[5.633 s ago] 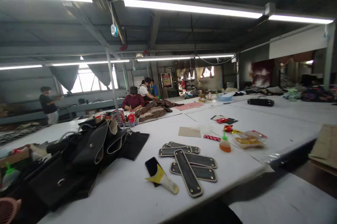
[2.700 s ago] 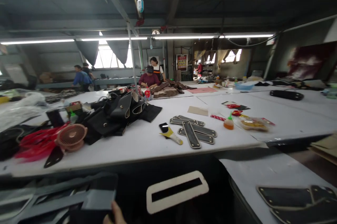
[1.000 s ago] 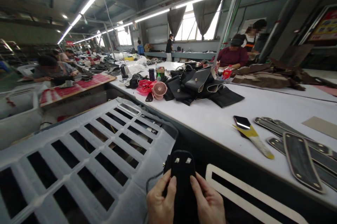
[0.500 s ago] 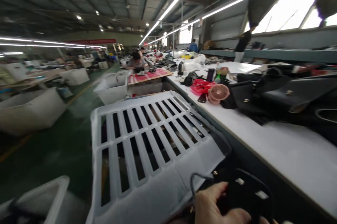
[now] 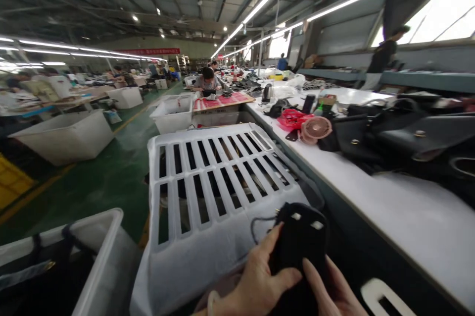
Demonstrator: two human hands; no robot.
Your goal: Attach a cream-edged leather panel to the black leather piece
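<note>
I have the left hand (image 5: 261, 274) and right hand (image 5: 330, 289) both pinching the black piece (image 5: 302, 237), a grip on either side. I see it by the slotted rack's (image 5: 211, 259) near right corner, beside the counter (image 5: 408, 202).

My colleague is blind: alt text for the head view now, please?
Left hand and right hand hold a black piece in front of a pale slotted panel. At right, a white table bears a pink fan; beyond, a person bends over a red tabletop.
</note>
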